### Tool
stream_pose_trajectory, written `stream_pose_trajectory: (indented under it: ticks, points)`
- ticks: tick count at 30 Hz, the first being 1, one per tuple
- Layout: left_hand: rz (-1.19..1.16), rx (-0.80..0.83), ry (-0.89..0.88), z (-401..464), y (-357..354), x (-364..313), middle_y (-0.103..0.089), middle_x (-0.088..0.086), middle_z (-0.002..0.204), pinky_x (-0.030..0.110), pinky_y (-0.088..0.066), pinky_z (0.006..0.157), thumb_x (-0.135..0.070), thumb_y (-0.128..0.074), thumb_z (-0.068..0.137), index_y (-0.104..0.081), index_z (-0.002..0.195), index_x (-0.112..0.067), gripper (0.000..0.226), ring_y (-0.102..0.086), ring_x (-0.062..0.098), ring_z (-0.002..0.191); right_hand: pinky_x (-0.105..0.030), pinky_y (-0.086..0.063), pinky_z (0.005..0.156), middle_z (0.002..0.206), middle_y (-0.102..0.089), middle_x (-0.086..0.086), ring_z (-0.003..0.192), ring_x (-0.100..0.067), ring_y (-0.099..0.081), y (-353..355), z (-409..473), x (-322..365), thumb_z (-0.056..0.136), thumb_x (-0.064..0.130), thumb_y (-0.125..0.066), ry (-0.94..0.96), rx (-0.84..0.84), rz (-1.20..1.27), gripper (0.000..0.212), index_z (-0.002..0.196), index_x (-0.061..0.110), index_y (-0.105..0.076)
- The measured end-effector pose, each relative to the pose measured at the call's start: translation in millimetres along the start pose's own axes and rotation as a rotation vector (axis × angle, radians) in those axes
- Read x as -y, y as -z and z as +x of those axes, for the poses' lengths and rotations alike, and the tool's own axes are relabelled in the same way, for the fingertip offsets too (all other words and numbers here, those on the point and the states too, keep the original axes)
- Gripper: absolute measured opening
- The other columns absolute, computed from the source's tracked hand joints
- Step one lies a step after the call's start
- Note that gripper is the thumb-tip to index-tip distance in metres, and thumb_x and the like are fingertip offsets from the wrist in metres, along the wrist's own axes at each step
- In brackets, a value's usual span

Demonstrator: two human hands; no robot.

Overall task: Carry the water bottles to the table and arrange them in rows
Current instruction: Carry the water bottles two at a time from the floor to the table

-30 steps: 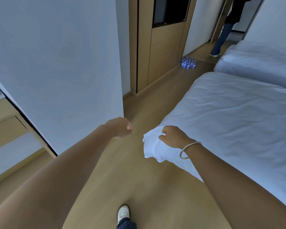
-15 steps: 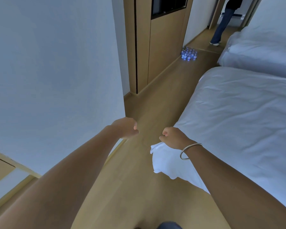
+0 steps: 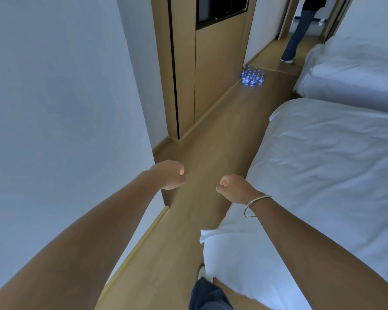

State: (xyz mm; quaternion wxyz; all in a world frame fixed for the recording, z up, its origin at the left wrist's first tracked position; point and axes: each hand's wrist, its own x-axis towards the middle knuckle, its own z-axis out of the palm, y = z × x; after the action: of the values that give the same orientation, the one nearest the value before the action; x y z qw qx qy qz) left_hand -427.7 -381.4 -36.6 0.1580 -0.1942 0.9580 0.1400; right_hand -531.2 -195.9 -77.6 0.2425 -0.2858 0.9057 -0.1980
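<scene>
Two bare arms reach forward over a wooden floor [image 3: 211,153], both hands empty. The left hand [image 3: 169,174] has its fingers curled into a loose fist around nothing, and the right hand [image 3: 233,189] is curled the same way, also holding nothing; a thin metal bangle [image 3: 255,205] sits on the right wrist. Below them, at the bottom edge, a leg in dark blue trousers [image 3: 207,296] and a pale shoe [image 3: 201,271] step along the floor, just beside the corner of the near bed [image 3: 323,175], whose white cover hangs down at that corner. To the left runs a plain white wall [image 3: 54,108] with a wooden skirting along its foot. Further on stands a wooden cabinet [image 3: 211,63] with a dark panel set in its upper part. Past it, well ahead of both hands, the water bottles [image 3: 253,78] stand on the floor in a tight cluster — clear with blue labels — close to the wall's base. A second bed [image 3: 354,72] lies beyond the first on the right. At the far end another person's legs [image 3: 295,41] in blue jeans stand in a doorway.
</scene>
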Motion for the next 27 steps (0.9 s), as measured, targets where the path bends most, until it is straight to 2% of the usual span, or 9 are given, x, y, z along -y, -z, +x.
stream_pose_trajectory:
  ticks: [4, 7, 9, 13, 15, 17, 20, 23, 27]
  points:
    - [-0.005, 0.006, -0.037, 81, 33, -15, -0.052, 0.002, 0.131, 0.036, -0.044, 0.097, -0.033, -0.044, 0.092, -0.048, 0.130, -0.018, 0.041, -0.049, 0.023, 0.119, -0.032, -0.043, 0.073, 0.076, -0.050, -0.004, 0.077, -0.023, -0.051, 41, 72, -15, 0.085, 0.024, -0.047, -0.050, 0.025, -0.013, 0.018, 0.074, 0.010, -0.047]
    - [0.018, 0.023, -0.046, 133, 56, -22, -0.051, 0.002, 0.131, 0.036, -0.044, 0.097, -0.035, -0.043, 0.093, -0.048, 0.130, -0.018, 0.041, -0.049, 0.023, 0.118, -0.041, -0.048, 0.090, 0.108, -0.063, -0.018, 0.104, -0.033, -0.058, 66, 121, -24, 0.086, 0.023, -0.048, -0.075, 0.018, -0.023, 0.035, 0.107, -0.003, -0.057]
    - [0.025, 0.021, -0.052, 163, 67, -26, -0.052, 0.002, 0.130, 0.037, -0.044, 0.097, -0.035, -0.043, 0.093, -0.048, 0.130, -0.018, 0.041, -0.049, 0.023, 0.117, -0.044, -0.048, 0.092, 0.115, -0.061, -0.019, 0.107, -0.033, -0.057, 81, 147, -30, 0.086, 0.024, -0.046, -0.080, 0.009, -0.007, 0.038, 0.113, -0.002, -0.056]
    - [0.032, 0.056, -0.068, 212, 80, -35, -0.051, 0.002, 0.130, 0.035, -0.043, 0.095, -0.034, -0.043, 0.094, -0.047, 0.131, -0.018, 0.041, -0.049, 0.023, 0.116, -0.041, -0.049, 0.088, 0.106, -0.063, -0.018, 0.101, -0.033, -0.058, 101, 185, -44, 0.086, 0.023, -0.046, -0.084, 0.016, 0.001, 0.035, 0.106, -0.003, -0.058]
    - [0.036, 0.076, -0.079, 236, 85, -40, -0.051, 0.002, 0.130, 0.033, -0.043, 0.094, -0.033, -0.042, 0.094, -0.047, 0.131, -0.018, 0.040, -0.049, 0.023, 0.117, -0.039, -0.048, 0.079, 0.092, -0.062, -0.019, 0.089, -0.033, -0.058, 111, 203, -54, 0.087, 0.021, -0.047, -0.102, 0.020, -0.001, 0.030, 0.095, -0.006, -0.057]
    - [0.033, 0.082, -0.101, 260, 92, -44, -0.052, 0.002, 0.130, 0.033, -0.043, 0.093, -0.034, -0.042, 0.094, -0.047, 0.130, -0.018, 0.040, -0.050, 0.022, 0.116, -0.034, -0.041, 0.064, 0.068, -0.047, -0.011, 0.067, -0.027, -0.046, 120, 220, -62, 0.086, 0.019, -0.048, -0.121, 0.005, 0.011, 0.024, 0.072, 0.000, -0.045]
    - [0.045, 0.081, -0.141, 301, 106, -49, -0.053, 0.001, 0.127, 0.033, -0.044, 0.090, -0.035, -0.042, 0.093, -0.049, 0.128, -0.018, 0.039, -0.051, 0.022, 0.112, -0.028, -0.026, 0.053, 0.057, -0.030, 0.000, 0.055, -0.017, -0.030, 131, 250, -69, 0.083, 0.017, -0.048, -0.141, -0.024, 0.044, 0.032, 0.058, 0.013, -0.028]
    - [0.068, 0.094, -0.167, 346, 119, -52, -0.055, 0.000, 0.125, 0.034, -0.044, 0.089, -0.035, -0.042, 0.093, -0.051, 0.125, -0.018, 0.037, -0.052, 0.022, 0.111, -0.025, -0.028, 0.052, 0.059, -0.032, 0.002, 0.058, -0.016, -0.035, 144, 288, -73, 0.084, 0.019, -0.048, -0.182, -0.020, 0.056, 0.034, 0.056, 0.019, -0.028]
    - [0.095, 0.077, -0.217, 415, 143, -53, -0.057, 0.004, 0.121, 0.037, -0.047, 0.088, -0.032, -0.042, 0.094, -0.052, 0.124, -0.014, 0.037, -0.055, 0.024, 0.107, -0.027, -0.038, 0.068, 0.071, -0.045, 0.003, 0.078, -0.021, -0.049, 166, 352, -77, 0.088, 0.024, -0.047, -0.253, -0.034, 0.079, 0.025, 0.064, 0.019, -0.040]
